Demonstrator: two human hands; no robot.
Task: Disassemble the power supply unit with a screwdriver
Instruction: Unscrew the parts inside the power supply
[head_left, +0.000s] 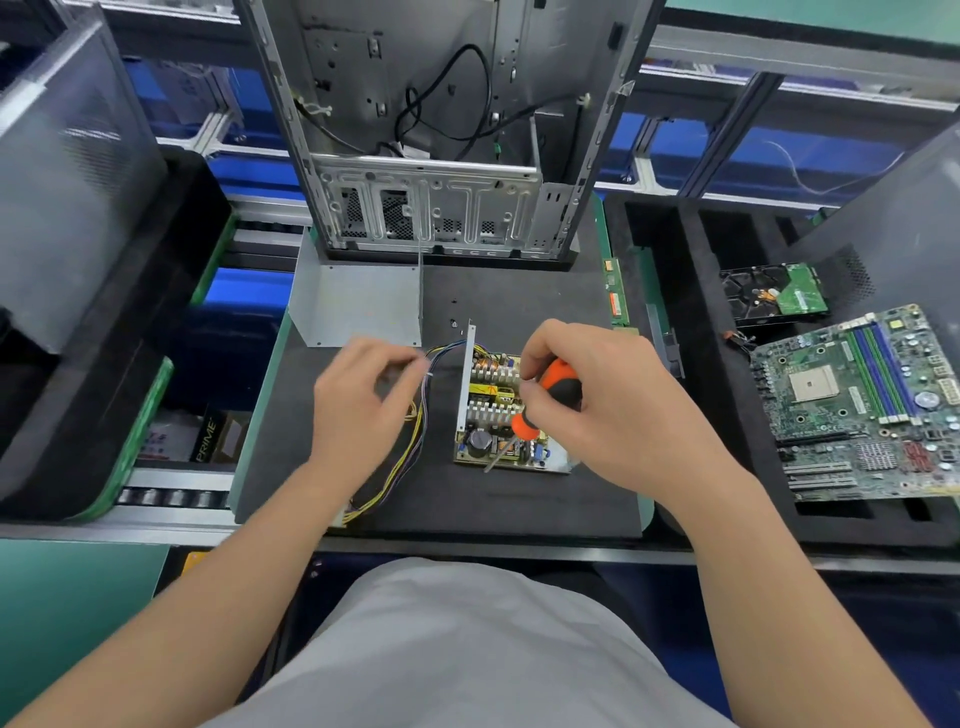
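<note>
"The power supply unit (491, 413), an opened grey sheet-metal tray holding a yellow circuit board with finned aluminium heat sinks, sat in the middle of the black foam mat (519, 499). A bent grey sheet-metal cover (358, 306) lay to its far left," I reported from my desk.

"How did you judge it would handle?"

"Stiff and fairly weighty, I thought, but fragile on top. I would have taken it by the tray's upright left wall or its edges, never by the components. The bundle of coloured wires (410, 452) trailing from its left side towards the near edge looked limp and likely to snag."

"And the hands?"

"The right hand (587, 405) was wrapped around the orange-and-black-handled screwdriver (558, 384), with the shaft slanting down to the board's near edge. The left hand (358, 400) hovered over the wires with its fingers curled, but it was blurred. I could not tell whether it pinched anything."

"What else escaped you?"

"The right hand hid the board's far right part. I could make out no screw head, nor whether the tip was seated."
</note>
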